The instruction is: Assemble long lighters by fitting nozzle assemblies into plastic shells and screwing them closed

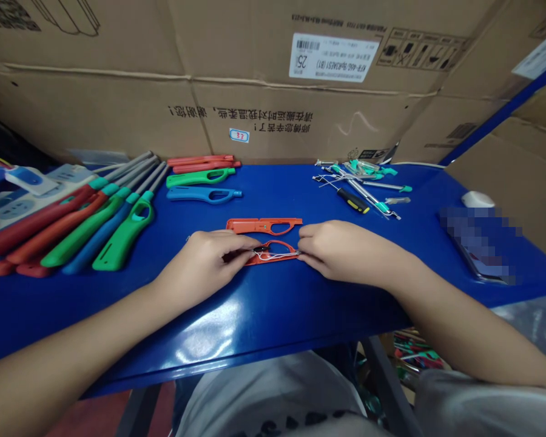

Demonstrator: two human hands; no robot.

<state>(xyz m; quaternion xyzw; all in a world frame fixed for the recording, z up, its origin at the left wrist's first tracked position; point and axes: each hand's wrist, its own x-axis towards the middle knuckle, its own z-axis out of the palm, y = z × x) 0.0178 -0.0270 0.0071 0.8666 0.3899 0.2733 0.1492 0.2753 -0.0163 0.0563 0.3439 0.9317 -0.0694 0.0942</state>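
An orange lighter shell half [275,251] lies on the blue table [273,303], with thin white wire and a small black part inside it. My left hand [209,261] pinches the shell's left end, fingers closed on it. My right hand [341,249] pinches the right end, fingertips pressed to the wire and shell. A second orange shell half [264,225] lies just behind them, untouched.
Several finished long lighters [86,224] in red, green and blue lie at the left beside a power strip [13,206]. Green [200,177], blue [204,194] and red [202,161] shells sit further back. Inner metal parts and a screwdriver [359,188] lie back right. Cardboard boxes [273,79] wall the rear.
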